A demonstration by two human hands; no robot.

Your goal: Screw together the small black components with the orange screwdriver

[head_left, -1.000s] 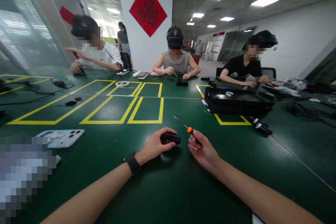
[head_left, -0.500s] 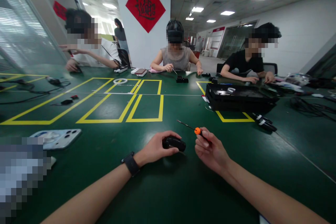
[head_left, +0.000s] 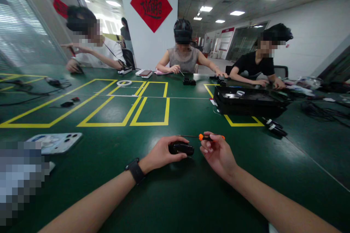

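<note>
My left hand (head_left: 165,151) is closed around a small black rounded object (head_left: 183,148), whose exact kind I cannot make out; it looks like a computer mouse in shape. Thumb and fingers grip its left end, just over the green table (head_left: 175,200). In my right hand (head_left: 218,154) is a screwdriver (head_left: 209,137) with an orange and black handle, pinched between thumb and fingers. Its thin metal shaft points left, and the tip lies just behind the black object as seen from here. Whether the tip touches it cannot be told.
A black tray (head_left: 246,107) stands at the right, with a black tool-like item (head_left: 275,128) before it. Left lies a phone (head_left: 58,142). Yellow tape outlines (head_left: 150,123) and a white tape roll (head_left: 124,83) are farther back. Several co-workers sit across the table.
The screwdriver has swung from a slant to nearly level, its tip shifting left and down toward the black object. My left hand has stayed almost in place.
</note>
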